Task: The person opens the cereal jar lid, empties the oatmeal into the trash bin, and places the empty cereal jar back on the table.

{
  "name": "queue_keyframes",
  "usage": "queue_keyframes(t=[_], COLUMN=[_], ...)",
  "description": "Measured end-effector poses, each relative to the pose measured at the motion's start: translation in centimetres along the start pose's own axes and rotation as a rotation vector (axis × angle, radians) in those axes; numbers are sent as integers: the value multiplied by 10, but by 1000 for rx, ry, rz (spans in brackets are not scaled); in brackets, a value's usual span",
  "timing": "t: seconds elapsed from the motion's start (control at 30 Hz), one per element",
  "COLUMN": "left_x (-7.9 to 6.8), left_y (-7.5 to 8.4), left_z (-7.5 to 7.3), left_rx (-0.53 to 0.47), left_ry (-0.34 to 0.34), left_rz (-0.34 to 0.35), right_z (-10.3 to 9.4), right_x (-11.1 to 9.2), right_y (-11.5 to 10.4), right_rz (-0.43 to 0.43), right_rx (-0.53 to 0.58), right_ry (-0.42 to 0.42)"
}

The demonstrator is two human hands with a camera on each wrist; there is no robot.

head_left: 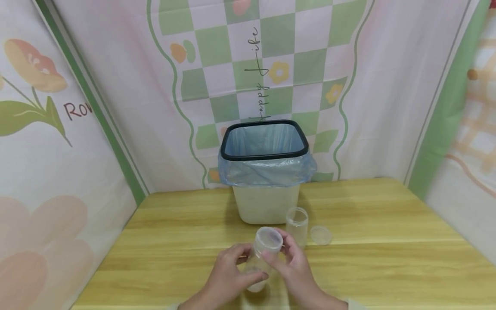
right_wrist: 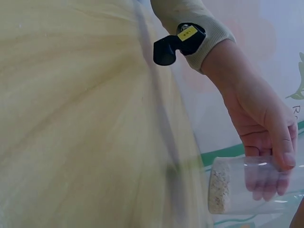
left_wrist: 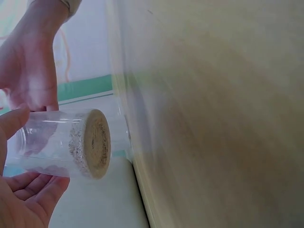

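Note:
A clear plastic jar (head_left: 256,261) with a translucent lid (head_left: 270,238) on top is held between both hands, close over the table. My left hand (head_left: 229,269) grips its body, thumb on the near side. At the lid, my right hand (head_left: 295,263) pinches the rim between thumb and fingers. A pale, grainy layer lines the jar's bottom (left_wrist: 97,143) in the left wrist view. The right wrist view has the jar (right_wrist: 237,185) lying sideways across the picture, left fingers around it. Just beyond my right hand stands a second clear jar (head_left: 297,228), uncapped.
Next to the second jar, a loose translucent lid (head_left: 321,236) lies flat on the wooden table (head_left: 174,241). A pale bin (head_left: 265,204) with a black rim and a blue bag (head_left: 267,172) stands at the back. Printed curtains (head_left: 116,86) hang on three sides.

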State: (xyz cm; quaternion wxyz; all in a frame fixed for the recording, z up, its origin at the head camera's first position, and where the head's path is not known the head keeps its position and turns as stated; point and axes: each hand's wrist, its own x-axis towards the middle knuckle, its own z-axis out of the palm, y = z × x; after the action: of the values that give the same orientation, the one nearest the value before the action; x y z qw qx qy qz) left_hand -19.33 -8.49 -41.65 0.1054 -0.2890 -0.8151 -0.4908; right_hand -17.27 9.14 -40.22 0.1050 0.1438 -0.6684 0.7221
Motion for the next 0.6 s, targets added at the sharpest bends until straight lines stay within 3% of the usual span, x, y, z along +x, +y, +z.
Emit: queue_keyframes(t=[0.3,0.6], left_x=[-2,-1], left_y=[-3,-3], left_z=[-2,-4], left_rx=[-71,-107], left_ry=[-28,-43], left_rz=[-74,-148], right_z=[-17,-34], right_x=[5,9], right_y=[-3,-10], right_rz=[-33,-105], right_rx=[-47,-123], right_ry=[-41,-20])
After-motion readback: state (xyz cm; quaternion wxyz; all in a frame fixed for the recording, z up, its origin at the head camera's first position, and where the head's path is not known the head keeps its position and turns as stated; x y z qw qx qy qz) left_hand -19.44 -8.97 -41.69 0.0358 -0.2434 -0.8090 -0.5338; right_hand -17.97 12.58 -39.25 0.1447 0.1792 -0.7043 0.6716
